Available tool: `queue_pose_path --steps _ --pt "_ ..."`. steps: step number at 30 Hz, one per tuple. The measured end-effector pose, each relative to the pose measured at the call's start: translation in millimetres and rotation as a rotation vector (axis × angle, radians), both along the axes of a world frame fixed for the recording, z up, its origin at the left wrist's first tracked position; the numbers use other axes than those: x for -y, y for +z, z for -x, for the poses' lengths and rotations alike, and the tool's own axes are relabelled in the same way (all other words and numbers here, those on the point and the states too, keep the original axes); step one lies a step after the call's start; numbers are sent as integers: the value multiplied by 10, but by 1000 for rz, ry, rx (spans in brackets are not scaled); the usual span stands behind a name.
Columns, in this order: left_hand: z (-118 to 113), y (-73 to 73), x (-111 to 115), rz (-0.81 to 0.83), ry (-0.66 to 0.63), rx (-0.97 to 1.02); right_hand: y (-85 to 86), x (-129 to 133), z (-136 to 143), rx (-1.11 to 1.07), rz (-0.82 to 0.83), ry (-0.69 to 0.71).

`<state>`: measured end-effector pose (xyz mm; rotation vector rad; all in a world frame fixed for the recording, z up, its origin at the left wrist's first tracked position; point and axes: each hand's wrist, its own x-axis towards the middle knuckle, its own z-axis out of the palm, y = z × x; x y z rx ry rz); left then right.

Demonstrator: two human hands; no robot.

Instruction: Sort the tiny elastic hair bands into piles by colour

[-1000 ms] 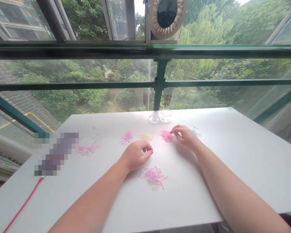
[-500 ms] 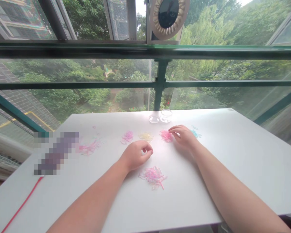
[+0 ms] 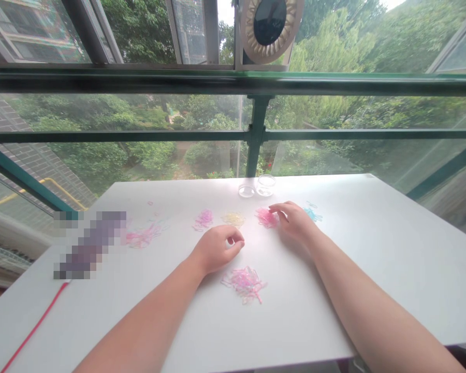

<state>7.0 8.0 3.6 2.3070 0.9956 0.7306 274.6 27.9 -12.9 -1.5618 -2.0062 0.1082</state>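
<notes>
Whether right hand [image 3: 296, 221] touches pink pile [image 3: 264, 218] unclear; left-side object [image 3: 91, 246] pixelated; red cable [image 3: 34, 326] cut off.

Bright window [image 3: 326, 111] daylight | glare on far table [image 3: 345, 194] | soft shadow under right hand [image 3: 293, 221] | left patch [image 3: 91, 246] pixelated

A green railing [image 3: 140, 83] crosses the upper half of the frame, trees [image 3: 330, 46] behind it. A round, pale-rimmed device [image 3: 271, 23] shows at top centre. At lower left, a red cable [image 3: 34, 326] runs between a pixelated object [image 3: 91, 246] and the bottom edge.
</notes>
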Motion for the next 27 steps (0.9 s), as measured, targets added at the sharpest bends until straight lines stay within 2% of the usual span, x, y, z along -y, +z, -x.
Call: queue_pose_path --steps 7,21,27 --pt "0 9 0 6 8 -18 22 17 4 -25 20 -5" --pt "-1 9 3 35 17 -28 -64 -33 -34 22 -76 52" --pt "-1 14 6 50 22 -38 -40 -4 -9 -22 -19 41"
